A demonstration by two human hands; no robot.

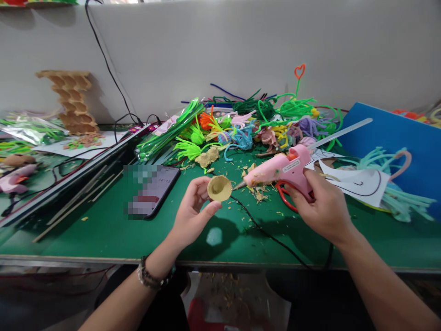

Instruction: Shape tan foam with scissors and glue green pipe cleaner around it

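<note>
A small tan cup (219, 188), its hollow side facing me, is held between the thumb and fingers of my left hand (193, 209). My right hand (322, 202) is wrapped round the handle of a pink glue gun (279, 169), which points left. The nozzle is at the cup's right edge; whether they touch I cannot tell. A clear glue stick (344, 132) juts from the gun's back. Behind my right hand's fingers shows a red loop (285, 196), perhaps scissors handles.
A phone (153, 191) lies left of my left hand. Colourful pipe cleaners (241, 133) heap along the back. Scraps and a black cord (257, 223) lie on the green table (113, 234). A blue board (396, 142) stands right, an egg-carton piece (74, 101) left.
</note>
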